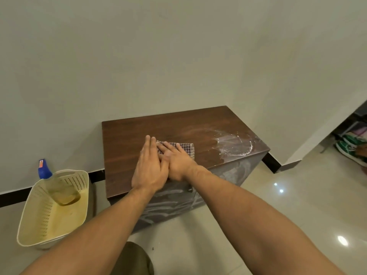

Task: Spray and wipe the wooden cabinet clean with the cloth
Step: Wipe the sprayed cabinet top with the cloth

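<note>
A low dark wooden cabinet (127, 139) stands against the wall. White powdery smears (234, 144) cover the right end of its top. A folded checked cloth (185, 148) lies on the middle of the top. My right hand (176, 160) presses flat on the cloth with straight fingers. My left hand (149, 167) lies flat beside it, partly overlapping the right hand, its fingertips near the cloth's left edge. A spray bottle (52, 183) with a blue nozzle leans inside a cream basket on the floor to the left.
The cream perforated basket (29, 233) sits on the tiled floor left of the cabinet. Walls close off the back and right. Glossy floor tiles (288, 205) stretch to the right, with shoes (349, 144) in a doorway at far right. My knee (137, 259) shows at the bottom.
</note>
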